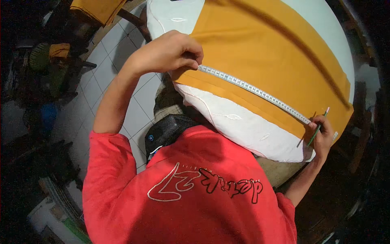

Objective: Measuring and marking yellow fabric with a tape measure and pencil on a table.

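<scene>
A white measuring tape (253, 88) stretches slantwise across a mustard-yellow cloth (259, 55). One end is pinched between the thumb and fingers of my left hand (170, 52), near the cloth's left edge. Towards the right side, my right hand (323, 134) grips the tape between thumb and finger. That same hand also holds a thin green pencil (313, 135), pointing up past the fingers. Under the yellow cloth lies a white cloth (234, 119) with stitched leaf shapes, draped over the edge nearest me.
Pale floor tiles (137, 106) show at the left, with a black mesh item (170, 129) beside my body. Folded yellow cloth (94, 9) sits at the upper left. A pale surface (323, 27) borders the yellow cloth at the upper right. Dark clutter surrounds the work area.
</scene>
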Tool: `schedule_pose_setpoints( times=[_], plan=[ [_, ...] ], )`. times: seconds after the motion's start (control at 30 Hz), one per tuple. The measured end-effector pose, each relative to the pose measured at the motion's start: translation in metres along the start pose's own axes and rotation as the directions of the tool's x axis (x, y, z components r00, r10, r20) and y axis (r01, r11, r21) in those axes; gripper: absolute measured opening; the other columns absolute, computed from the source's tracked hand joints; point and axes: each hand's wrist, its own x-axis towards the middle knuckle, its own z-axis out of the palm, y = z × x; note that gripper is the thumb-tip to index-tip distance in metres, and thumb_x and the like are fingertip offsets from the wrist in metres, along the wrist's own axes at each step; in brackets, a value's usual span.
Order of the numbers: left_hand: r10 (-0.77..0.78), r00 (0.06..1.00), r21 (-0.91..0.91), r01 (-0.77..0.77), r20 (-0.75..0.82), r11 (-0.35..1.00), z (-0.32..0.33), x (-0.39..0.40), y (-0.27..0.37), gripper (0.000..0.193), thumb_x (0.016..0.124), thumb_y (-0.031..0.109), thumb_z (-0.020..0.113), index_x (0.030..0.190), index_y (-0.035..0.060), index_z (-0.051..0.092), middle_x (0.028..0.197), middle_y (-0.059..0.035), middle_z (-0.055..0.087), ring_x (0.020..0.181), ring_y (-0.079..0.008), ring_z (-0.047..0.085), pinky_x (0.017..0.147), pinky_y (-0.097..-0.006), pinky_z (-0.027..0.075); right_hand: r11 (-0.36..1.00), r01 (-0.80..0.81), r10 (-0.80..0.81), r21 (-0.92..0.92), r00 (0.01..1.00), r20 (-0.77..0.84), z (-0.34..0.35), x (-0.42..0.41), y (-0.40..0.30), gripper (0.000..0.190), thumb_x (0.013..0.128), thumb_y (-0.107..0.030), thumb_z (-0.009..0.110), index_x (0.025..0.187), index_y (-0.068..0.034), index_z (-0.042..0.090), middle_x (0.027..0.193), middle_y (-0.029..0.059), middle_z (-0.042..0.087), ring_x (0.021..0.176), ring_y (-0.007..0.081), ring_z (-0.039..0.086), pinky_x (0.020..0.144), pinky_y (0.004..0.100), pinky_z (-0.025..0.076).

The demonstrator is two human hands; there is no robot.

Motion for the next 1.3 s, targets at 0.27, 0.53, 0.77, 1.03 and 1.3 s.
schedule_pose_setpoints(
  times=[0.27, 0.53, 0.77, 1.03, 1.3],
  plan=[
    [0.122, 0.992, 0.155, -0.126, 0.038, 0.980, 0.003, -0.001, -0.001, 0.010, 0.075, 0.000, 0.074, 0.083, 0.0000, 0.067, 0.076, -0.0060, 0.065, 0.063, -0.0187, 0.055, 0.062, -0.0307, 0.046, 0.987, -0.129, 0.138, 0.096, 0.985, -0.103, 0.020, -0.004, 0.001, 0.017, 0.082, 0.001, 0.067, 0.099, 0.000, 0.065, 0.090, 0.0063, 0.063, 0.081, 0.0153, 0.054, 0.075, 0.0258, 0.043],
    [0.167, 0.981, -0.054, -0.163, 0.102, 0.985, -0.009, -0.001, -0.008, 0.011, 0.075, -0.004, 0.073, 0.084, 0.0002, 0.069, 0.077, -0.0058, 0.063, 0.066, -0.0177, 0.055, 0.062, -0.0296, 0.045, 0.982, -0.181, 0.186, 0.055, 0.975, -0.117, 0.015, -0.008, -0.009, 0.020, 0.080, 0.002, 0.069, 0.099, 0.000, 0.066, 0.091, 0.0061, 0.063, 0.082, 0.0157, 0.054, 0.076, 0.0258, 0.043],
    [0.273, 0.945, -0.115, -0.255, 0.180, 0.960, -0.030, 0.009, -0.020, 0.013, 0.075, -0.007, 0.071, 0.085, 0.0012, 0.072, 0.080, -0.0038, 0.061, 0.069, -0.0161, 0.055, 0.062, -0.0280, 0.045, 0.978, -0.198, 0.203, 0.071, 0.975, -0.088, 0.009, 0.005, -0.018, 0.022, 0.079, 0.002, 0.069, 0.100, -0.001, 0.066, 0.089, 0.0054, 0.062, 0.081, 0.0153, 0.054, 0.076, 0.0255, 0.042],
    [0.270, 0.941, -0.119, -0.250, 0.203, 0.961, -0.034, 0.009, -0.023, 0.018, 0.074, -0.010, 0.070, 0.086, 0.0025, 0.074, 0.082, -0.0025, 0.060, 0.070, -0.0151, 0.055, 0.062, -0.0273, 0.045, 0.981, -0.189, 0.191, 0.036, 0.979, -0.064, 0.004, 0.009, -0.012, 0.023, 0.079, 0.001, 0.070, 0.102, -0.001, 0.066, 0.087, 0.0044, 0.061, 0.078, 0.0139, 0.053, 0.073, 0.0248, 0.042],
    [0.288, 0.937, -0.148, -0.262, 0.195, 0.954, -0.034, 0.008, -0.027, 0.019, 0.074, -0.010, 0.069, 0.087, 0.0029, 0.074, 0.082, -0.0025, 0.060, 0.071, -0.0151, 0.055, 0.062, -0.0268, 0.044, 0.980, -0.197, 0.198, 0.013, 0.979, -0.047, 0.004, 0.011, -0.011, 0.024, 0.080, 0.000, 0.071, 0.104, -0.002, 0.066, 0.085, 0.0024, 0.059, 0.075, 0.0120, 0.052, 0.069, 0.0235, 0.042]
  ],
)
